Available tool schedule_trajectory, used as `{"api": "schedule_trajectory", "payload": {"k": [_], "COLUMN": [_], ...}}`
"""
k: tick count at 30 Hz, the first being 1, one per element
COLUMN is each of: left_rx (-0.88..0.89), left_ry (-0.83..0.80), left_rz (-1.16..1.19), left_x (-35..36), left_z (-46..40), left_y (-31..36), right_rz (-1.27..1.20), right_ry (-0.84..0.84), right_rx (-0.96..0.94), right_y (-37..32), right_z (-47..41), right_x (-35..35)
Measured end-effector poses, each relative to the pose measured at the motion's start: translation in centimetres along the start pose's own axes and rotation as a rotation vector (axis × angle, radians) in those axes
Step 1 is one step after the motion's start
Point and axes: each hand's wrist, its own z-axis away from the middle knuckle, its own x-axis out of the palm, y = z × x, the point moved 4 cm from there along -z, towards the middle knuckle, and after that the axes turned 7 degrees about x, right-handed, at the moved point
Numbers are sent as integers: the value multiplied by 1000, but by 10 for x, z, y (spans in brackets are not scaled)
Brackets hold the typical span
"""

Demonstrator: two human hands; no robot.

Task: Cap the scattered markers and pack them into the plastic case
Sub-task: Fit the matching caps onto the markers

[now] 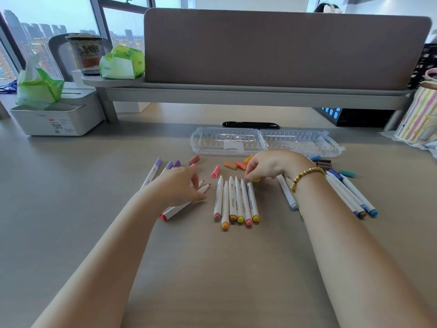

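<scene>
An office — desk partition (272, 46), monitor shelf (236, 92), high-rise windows (47, 27).

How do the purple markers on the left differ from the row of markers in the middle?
The purple markers have caps on their far ends; the middle row shows bare white tips with no caps. The purple markers lie slanted and partly under the left hand; the middle row lies neatly side by side, nearly straight. The middle row has pink, orange and yellow near ends. Both have white barrels and lie flat on the desk.
</scene>
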Motion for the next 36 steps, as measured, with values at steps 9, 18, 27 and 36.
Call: {"api": "schedule_trajectory", "payload": {"k": [9, 18, 27, 36], "left_rx": [-38, 210, 68, 84], "left_ry": [163, 207, 22, -32], "left_rz": [-6, 112, -26, -128], "left_x": [8, 11, 22, 19], "left_z": [-7, -16, -25, -29], "left_y": [-2, 71, 74, 96], "right_rz": [193, 49, -192, -384], "right_ry": [-26, 145, 228, 408], "right_rx": [36, 125, 128, 77], "right_y": [-11, 4, 15, 25], "right_z": [9, 9, -8, -16], "right_x": [0, -12, -7, -13]}}
